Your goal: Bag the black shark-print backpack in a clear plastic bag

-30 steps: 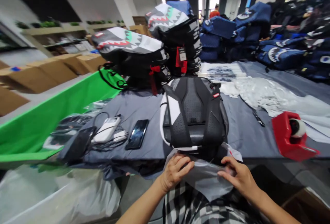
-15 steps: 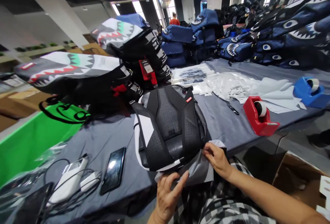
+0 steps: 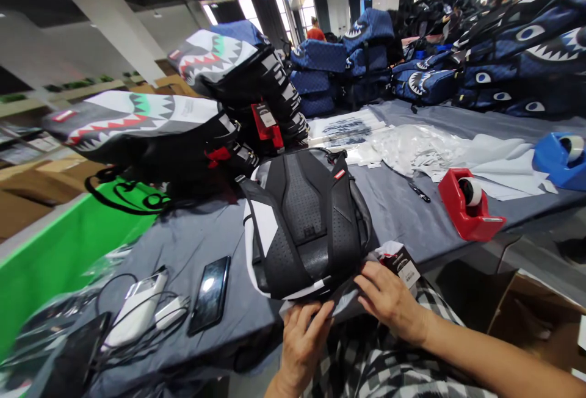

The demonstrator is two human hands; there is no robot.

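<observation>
A black and white backpack [image 3: 302, 221] lies on the table, its padded back and shoulder straps facing up. A thin, pale grey sheet [image 3: 347, 301] runs along the backpack's near edge and partly under it. My left hand [image 3: 302, 340] is closed on the sheet's near edge, thumb and fingers bent over it. My right hand [image 3: 391, 300] grips the same sheet farther right, close to the bag's near right corner. Just beyond that hand, a black and white hang tag [image 3: 403, 267] pokes out.
Grey shark-face backpacks [image 3: 137, 123] are stacked at left, blue ones [image 3: 425, 83] behind. A red tape dispenser [image 3: 469, 206], a blue dispenser [image 3: 561, 160] and a small cutter [image 3: 420, 193] are at right. A phone [image 3: 209, 294] and a cabled power bank [image 3: 137, 309] lie at left.
Both hands have closed in on the sheet, gathering it toward the backpack, so less of it shows. The hang tag has come into sight beside my right hand. The view has shifted slightly.
</observation>
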